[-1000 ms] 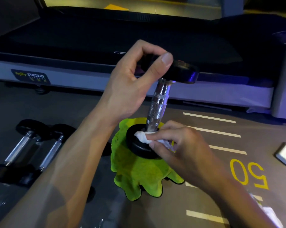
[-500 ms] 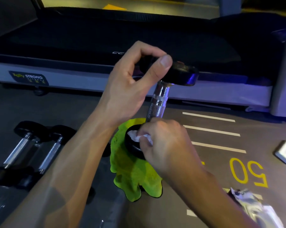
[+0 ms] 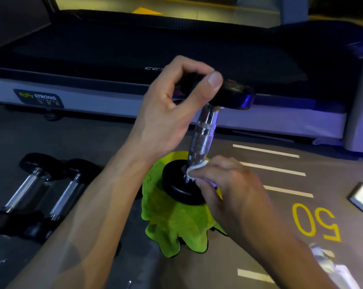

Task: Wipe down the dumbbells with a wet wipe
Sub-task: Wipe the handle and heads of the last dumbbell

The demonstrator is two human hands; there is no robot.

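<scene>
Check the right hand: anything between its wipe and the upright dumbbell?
Nothing visible. The right hand pinches the wet wipe directly against the base of the dumbbell handle, where it meets the lower head. The left hand grips the top head, well above the wipe. The green cloth lies underneath, out of the way.

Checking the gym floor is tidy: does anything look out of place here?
Only a crumpled wrapper lying loose on the floor at lower right. The upright dumbbell leans slightly on the green cloth, steadied by the left hand.
</scene>
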